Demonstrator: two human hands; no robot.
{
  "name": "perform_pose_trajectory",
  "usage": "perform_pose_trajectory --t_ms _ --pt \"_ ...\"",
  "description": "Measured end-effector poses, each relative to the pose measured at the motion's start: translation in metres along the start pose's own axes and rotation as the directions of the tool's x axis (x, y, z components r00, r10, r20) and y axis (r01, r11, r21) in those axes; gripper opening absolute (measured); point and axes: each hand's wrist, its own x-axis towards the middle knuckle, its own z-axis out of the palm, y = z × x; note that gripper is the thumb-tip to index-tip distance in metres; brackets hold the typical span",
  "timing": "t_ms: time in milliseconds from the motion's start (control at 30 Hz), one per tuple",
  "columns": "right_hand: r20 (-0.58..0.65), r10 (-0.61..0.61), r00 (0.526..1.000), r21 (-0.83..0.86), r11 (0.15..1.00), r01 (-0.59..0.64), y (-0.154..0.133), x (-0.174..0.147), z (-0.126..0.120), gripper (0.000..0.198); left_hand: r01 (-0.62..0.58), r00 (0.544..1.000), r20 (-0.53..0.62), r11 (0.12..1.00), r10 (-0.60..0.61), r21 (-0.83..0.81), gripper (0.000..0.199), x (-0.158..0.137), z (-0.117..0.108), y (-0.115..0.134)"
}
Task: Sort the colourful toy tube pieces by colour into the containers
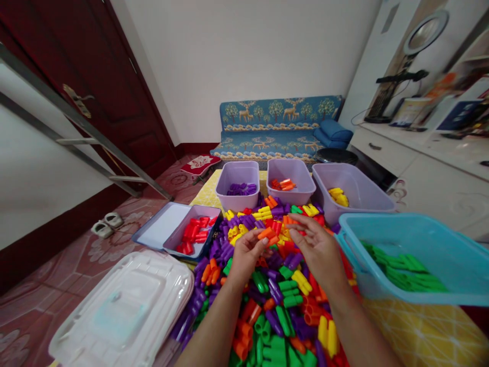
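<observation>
My left hand [249, 251] is closed on an orange plastic bullet-shaped block [268, 234], pinched between thumb and fingers over the pile. Close beside it, my right hand [315, 247] has its fingers curled round another orange block [288, 220] at the fingertips, partly covered by them. Below both hands spreads a heap of loose purple, green, yellow, red and orange blocks [273, 290]. Several of these look like short tubes joined side by side.
Behind the heap stand lilac bins with purple [229, 201], orange [301, 196] and yellow blocks [359, 204]. A blue tub [401, 224] with green blocks is at right. Left are an opened case [156, 232] with red blocks and a white lid [153, 300].
</observation>
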Motion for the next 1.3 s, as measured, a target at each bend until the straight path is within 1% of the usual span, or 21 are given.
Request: perform_pose_trajectory --t_ms 100,200,300,400,500,600,733,833,967,1033,1133,1200,1300 --pt "0.071 0.032 0.997 -0.118 0.993 -0.024 0.012 -0.015 0.007 0.037 -0.030 0.999 0.025 0.999 0.029 0.033 0.045 -0.002 -0.001 0.000" --pt "0.112 0.070 0.991 -0.172 0.984 -0.050 0.019 -0.021 0.009 0.042 -0.049 0.996 0.074 0.996 0.043 0.080 0.037 -0.003 -0.002 -0.001" --pt "0.147 0.078 0.986 -0.193 0.980 -0.049 0.022 -0.023 0.008 0.036 -0.062 0.993 0.104 0.992 0.050 0.114 0.033 -0.004 -0.002 -0.001" --pt "0.172 0.092 0.981 -0.152 0.986 -0.065 0.024 -0.026 0.006 0.027 -0.074 0.992 0.110 0.989 0.060 0.128 0.032 -0.005 -0.001 -0.002" --pt "0.160 0.120 0.980 -0.086 0.990 -0.108 0.027 -0.027 0.006 0.023 -0.093 0.989 0.131 0.981 0.071 0.169 0.028 -0.006 0.000 -0.003" --pt "0.110 0.172 0.979 0.042 0.983 -0.178 0.028 -0.027 0.006 0.029 -0.097 0.989 0.133 0.975 0.072 0.201 0.026 -0.006 -0.002 -0.005" --pt "0.046 0.259 0.965 0.177 0.948 -0.263 0.029 -0.024 0.005 0.042 -0.105 0.990 0.118 0.973 0.082 0.203 0.026 -0.005 -0.005 -0.010" --pt "0.025 0.287 0.958 0.210 0.935 -0.286 0.031 -0.022 0.002 0.047 -0.100 0.990 0.117 0.976 0.079 0.194 0.027 -0.005 -0.005 -0.011" --pt "0.012 0.285 0.959 0.186 0.941 -0.282 0.032 -0.022 -0.001 0.047 -0.115 0.988 0.119 0.976 0.094 0.186 0.032 -0.006 -0.003 -0.008" --pt "0.046 0.261 0.964 0.166 0.950 -0.265 0.031 -0.022 -0.003 0.044 -0.124 0.988 0.118 0.975 0.103 0.184 0.035 -0.006 -0.002 -0.006" --pt "0.170 0.238 0.956 0.132 0.956 -0.261 0.028 -0.024 -0.009 0.037 -0.127 0.989 0.096 0.976 0.112 0.177 0.035 -0.005 -0.001 -0.004" --pt "0.281 0.235 0.931 0.070 0.962 -0.264 0.024 -0.024 -0.014 0.033 -0.134 0.990 0.069 0.976 0.124 0.172 0.034 -0.005 -0.001 -0.003" --pt "0.423 0.240 0.873 -0.075 0.970 -0.231 0.019 -0.019 -0.023 0.026 -0.151 0.988 0.027 0.975 0.149 0.161 0.034 -0.005 -0.001 -0.002"
